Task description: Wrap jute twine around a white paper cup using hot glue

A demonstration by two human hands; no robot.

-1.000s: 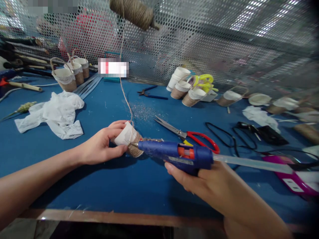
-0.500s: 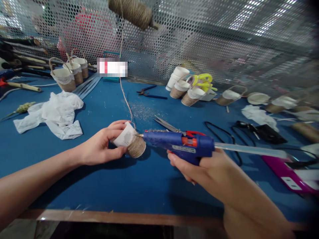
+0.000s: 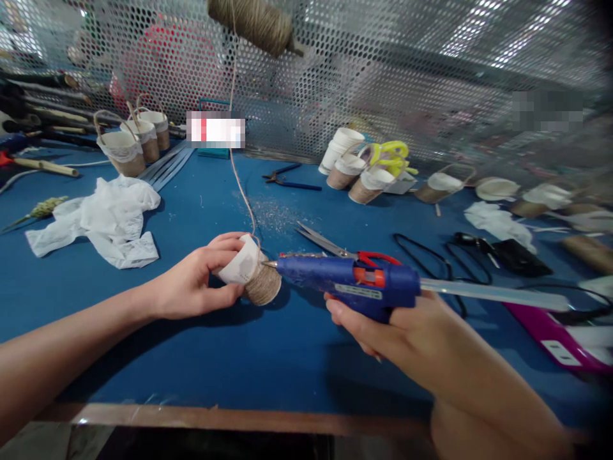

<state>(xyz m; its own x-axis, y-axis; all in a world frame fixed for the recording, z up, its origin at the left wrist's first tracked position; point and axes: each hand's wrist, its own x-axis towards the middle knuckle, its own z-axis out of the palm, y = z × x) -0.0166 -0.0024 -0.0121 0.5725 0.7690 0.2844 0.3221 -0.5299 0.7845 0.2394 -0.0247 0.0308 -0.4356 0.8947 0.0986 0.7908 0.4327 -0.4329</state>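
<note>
Holding cup (image 3: 262, 285): curled left hand (image 3: 194, 282); right hand (image 3: 405, 338), apart from cup, grips glue gun (image 3: 318, 273).

A blue table (image 3: 215, 364) carries scissors (image 3: 330, 245), pliers (image 3: 301, 186), white lace (image 3: 112, 211) and cups (image 3: 128, 161).

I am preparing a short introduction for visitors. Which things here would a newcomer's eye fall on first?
The blue glue gun in the right hand probably comes first, its nozzle at the twine-wrapped cup that the left hand holds tilted. Then come the big twine spool at the top, before the perforated screen, and the crumpled white fabric at left on the blue table.
</note>
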